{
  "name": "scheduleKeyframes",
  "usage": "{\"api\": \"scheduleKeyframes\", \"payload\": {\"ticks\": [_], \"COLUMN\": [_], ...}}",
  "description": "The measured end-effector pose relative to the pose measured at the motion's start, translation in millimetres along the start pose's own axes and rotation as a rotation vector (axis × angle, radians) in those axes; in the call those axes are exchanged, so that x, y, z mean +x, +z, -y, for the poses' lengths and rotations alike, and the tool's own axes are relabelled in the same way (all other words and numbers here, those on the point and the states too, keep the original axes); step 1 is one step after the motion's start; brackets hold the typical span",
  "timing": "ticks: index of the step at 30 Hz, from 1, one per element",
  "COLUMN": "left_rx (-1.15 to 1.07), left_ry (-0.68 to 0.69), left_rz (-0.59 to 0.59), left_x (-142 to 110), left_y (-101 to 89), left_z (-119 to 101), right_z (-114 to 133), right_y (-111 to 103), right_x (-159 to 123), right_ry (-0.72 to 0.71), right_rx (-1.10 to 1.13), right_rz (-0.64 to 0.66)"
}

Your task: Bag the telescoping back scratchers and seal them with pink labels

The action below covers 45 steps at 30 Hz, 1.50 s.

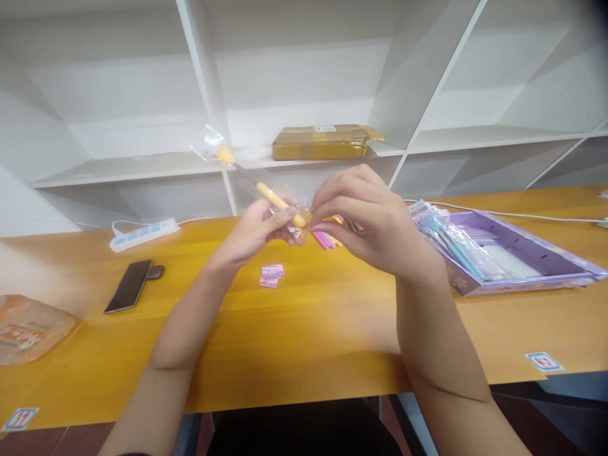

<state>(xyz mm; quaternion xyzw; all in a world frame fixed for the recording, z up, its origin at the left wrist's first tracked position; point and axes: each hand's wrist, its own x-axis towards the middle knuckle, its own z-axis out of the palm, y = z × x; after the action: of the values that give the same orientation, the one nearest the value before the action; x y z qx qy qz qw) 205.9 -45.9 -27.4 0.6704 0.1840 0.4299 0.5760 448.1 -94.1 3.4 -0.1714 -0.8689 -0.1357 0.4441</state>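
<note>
A yellow pen [278, 199] in a clear plastic sleeve [213, 144] is held up above the table [304, 342], slanting from its tip at the upper left down to the person's hands. The left hand [259, 233] is closed around the lower end of the pen, thumb pressed on top of it. The right hand [368, 218] meets it from the other side, its fingertips pinched together at the sleeve's end, just touching the left hand. Directly behind the hands, a few pink pens [324, 239] lie on the table, and a small stack of pink stickers [271, 276] lies just in front of them. To the right sits a purple box [522, 256] with packaged pens [449, 244] resting on its near edge. To the left lie a dark phone [128, 286] and a white power strip [145, 234]. A brown parcel [323, 142] rests on the white shelf [142, 166] behind.
</note>
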Motion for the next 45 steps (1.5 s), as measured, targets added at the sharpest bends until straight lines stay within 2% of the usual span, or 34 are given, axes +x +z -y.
{"api": "scheduleKeyframes", "payload": {"ticks": [3,6,12,15,20,29,38,43,45], "left_rx": [0.000,0.041,0.021,0.037,0.192,0.330,0.207,0.161,0.165], "left_ry": [0.012,0.022,0.045,0.040,0.054,-0.014,0.057,0.072,0.069], "left_rz": [0.011,0.022,-0.032,-0.023,-0.017,-0.140,-0.054,0.000,0.028], "left_x": [1,2,3,1,-4,-7,-4,-3,-4], "left_y": [1.1,1.2,1.4,1.4,1.9,8.1,9.0,8.6,8.4], "left_z": [2,5,9,10,6,0,3,1,-1], "right_z": [-1,-4,-5,-4,-5,-1,-6,-12,-12], "right_y": [7,19,32,34,34,30,30,33,33], "right_x": [1,1,0,-1,-2,1,-1,-3,-4], "right_ry": [0.013,0.092,0.209,0.223,0.265,0.300,0.239,0.365,0.445], "right_rx": [0.048,0.043,-0.001,-0.028,-0.014,0.023,0.042,0.079,0.133], "right_rz": [0.017,-0.012,-0.040,-0.049,-0.051,0.003,-0.069,-0.152,-0.114]}}
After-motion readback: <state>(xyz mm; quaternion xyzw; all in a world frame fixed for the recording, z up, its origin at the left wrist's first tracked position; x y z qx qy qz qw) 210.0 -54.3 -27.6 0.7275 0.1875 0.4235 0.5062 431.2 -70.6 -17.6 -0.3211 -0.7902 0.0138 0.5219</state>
